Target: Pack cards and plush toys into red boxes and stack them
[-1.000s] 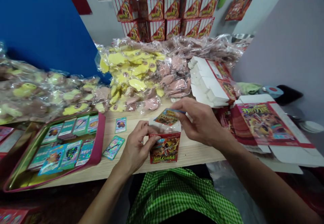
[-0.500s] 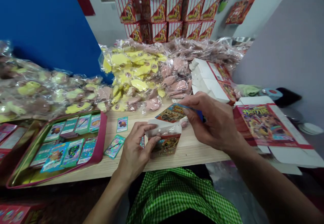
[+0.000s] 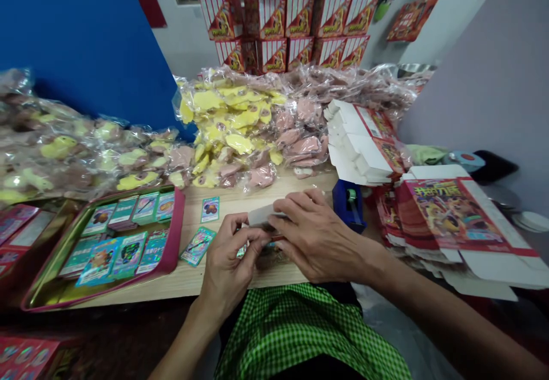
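Note:
A small red printed cardboard box (image 3: 268, 248) is held between my left hand (image 3: 227, 257) and my right hand (image 3: 317, 235), and the fingers hide most of it. Its white flap (image 3: 261, 215) shows above my fingers. The printed packet from my right hand's earlier grip cannot be seen. A loose shiny trading card (image 3: 198, 246) lies just left of my left hand on the wooden table (image 3: 184, 281).
A pink-rimmed tin tray (image 3: 174, 231) of cards sits at left. Behind are heaps of plastic-bagged yellow and pink items (image 3: 238, 128). A blue tape dispenser (image 3: 348, 205) stands right of my hands, beside folded white boxes (image 3: 364, 139) and flat printed box blanks (image 3: 454, 214).
My hands have closed together over the box, and the flap has folded down. The packet no longer shows. The blue tape dispenser has come into view, and the camera has shifted slightly.

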Motion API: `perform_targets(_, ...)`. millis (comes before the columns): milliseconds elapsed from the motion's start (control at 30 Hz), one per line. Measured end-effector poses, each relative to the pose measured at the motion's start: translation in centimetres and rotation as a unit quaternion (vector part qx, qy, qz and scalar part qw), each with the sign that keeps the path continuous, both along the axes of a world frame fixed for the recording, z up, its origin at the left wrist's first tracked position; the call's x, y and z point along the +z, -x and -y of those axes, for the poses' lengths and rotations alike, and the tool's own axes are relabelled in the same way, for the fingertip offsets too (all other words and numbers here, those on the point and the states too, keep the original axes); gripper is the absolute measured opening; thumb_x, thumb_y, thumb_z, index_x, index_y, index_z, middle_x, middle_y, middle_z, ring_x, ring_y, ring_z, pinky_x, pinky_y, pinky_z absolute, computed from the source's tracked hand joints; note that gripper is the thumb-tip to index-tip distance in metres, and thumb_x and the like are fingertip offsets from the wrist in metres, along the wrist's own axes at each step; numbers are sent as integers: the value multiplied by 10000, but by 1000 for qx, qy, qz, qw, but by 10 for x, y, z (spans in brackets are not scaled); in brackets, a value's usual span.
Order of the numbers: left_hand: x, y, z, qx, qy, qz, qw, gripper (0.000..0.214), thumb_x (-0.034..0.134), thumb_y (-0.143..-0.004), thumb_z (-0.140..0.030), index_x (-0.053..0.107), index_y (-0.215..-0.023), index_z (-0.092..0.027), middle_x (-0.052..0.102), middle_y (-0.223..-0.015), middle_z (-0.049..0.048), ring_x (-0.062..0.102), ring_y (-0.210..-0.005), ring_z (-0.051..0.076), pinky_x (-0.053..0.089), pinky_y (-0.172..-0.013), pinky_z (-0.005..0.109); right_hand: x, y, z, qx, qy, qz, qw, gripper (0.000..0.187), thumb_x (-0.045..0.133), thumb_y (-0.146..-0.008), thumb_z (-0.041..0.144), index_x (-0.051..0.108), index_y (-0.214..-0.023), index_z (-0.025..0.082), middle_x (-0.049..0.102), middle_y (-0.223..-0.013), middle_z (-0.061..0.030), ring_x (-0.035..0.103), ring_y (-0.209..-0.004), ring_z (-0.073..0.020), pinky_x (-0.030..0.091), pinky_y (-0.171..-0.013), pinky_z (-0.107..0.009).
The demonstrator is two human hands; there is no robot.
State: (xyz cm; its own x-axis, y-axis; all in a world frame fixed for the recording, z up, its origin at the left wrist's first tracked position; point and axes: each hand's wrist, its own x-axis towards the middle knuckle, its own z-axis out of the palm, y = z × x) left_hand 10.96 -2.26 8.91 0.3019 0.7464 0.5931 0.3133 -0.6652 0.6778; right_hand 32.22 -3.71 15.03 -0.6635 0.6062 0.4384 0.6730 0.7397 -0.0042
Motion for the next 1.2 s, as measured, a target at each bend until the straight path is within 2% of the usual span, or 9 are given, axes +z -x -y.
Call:
perform_targets(100, -20, -3, 0, 35, 24, 111, 993, 302, 745, -869, -116, 641, -1121, -246, 633, -1110, 35, 650, -1052, 164, 548, -881, 267, -19, -6, 12, -49, 12, -56, 997, 320, 492, -1009, 207, 603, -1286, 92, 561, -1330, -209, 494, -1238, -361, 405, -1015, -564)
perform_targets(233, -41, -8, 1, 46, 31, 230, 972, 552, 835, -773, -97, 546, -1217, -251, 649, -1211, 57, 675, -1120, 169, 578, -878, 256, -49, -21, 22, -90, 21, -206, 974, 401, 475, -1002, 124, 526, -1398, 160, 485, -1434, -202, 489, -1339, -337, 457, -1051, -561)
perform_targets(433, -53, -3, 0, 50, -36, 157, 986, 457, 841, -804, -146, 653, -1211, -239, 725, -1146, 49, 695, -1085, 173, 574, -931, 280, -78, -23, 25, -50, 42, -283, 957, 531, 468, -995, 106, 419, -1513, 212, 605, -1385, -148, 566, -1337, -285, 525, -1094, -479)
perform_targets(633, -49, -12, 6, 39, -82, 93, 992, 302, 615, -973, -135, 722, -1235, -241, 712, -1168, 71, 688, -1040, 180, 573, -872, 304, -101, -14, 24, -64, -50, -332, 940, 578, 457, -977, 72, 396, -1545, 161, 650, -1313, -180, 642, -1248, -276, 604, -1001, -415)
perform_targets(800, -37, -23, 17, 11, 30, 166, 986, 318, 603, -975, -139, 684, -1246, -284, 704, -1074, 33, 670, -976, 148, 548, -844, 263, -91, -18, 23, -24, -80, -235, 968, 490, 467, -931, -1, 526, -1410, 79, 633, -1297, -238, 614, -1279, -310, 611, -966, -403)
perform_targets(867, -35, -26, 19, -1, 105, 252, 962, 420, 607, -979, -168, 573, -1367, -327, 693, -1040, 16, 665, -894, 135, 544, -769, 244, -83, -20, 24, -23, -56, -225, 972, 449, 471, -934, 4, 555, -1364, 100, 655, -1206, -206, 637, -1212, -305, 619, -926, -412)
perform_targets(933, -35, -28, 19, -15, 144, 284, 948, 376, 592, -989, -190, 588, -1343, -317, 682, -1021, 21, 655, -899, 145, 537, -781, 258, -77, -21, 27, -22, -8, -251, 968, 410, 488, -950, 29, 552, -1338, 144, 663, -1119, -151, 657, -1124, -279, 626, -880, -400)
perform_targets(1067, -39, -25, 18, -49, 123, 246, 960, 194, 571, -988, -190, 752, -1000, -258, 688, -1073, 54, 626, -1061, 204, 502, -921, 339, -70, -21, 31, -33, 42, -330, 943, 491, 544, -964, 71, 436, -1429, 182, 623, -1159, -124, 662, -960, -213, 623, -730, -314)
perform_targets(1200, -44, -21, 19, -88, 121, 258, 955, 205, 566, -982, -254, 767, -1021, -251, 709, -1158, 83, 631, -1111, 248, 507, -939, 391, -64, -26, 30, 14, 29, -269, 963, 381, 508, -957, 39, 545, -1310, 178, 624, -1136, -127, 638, -1063, -242, 599, -848, -373)
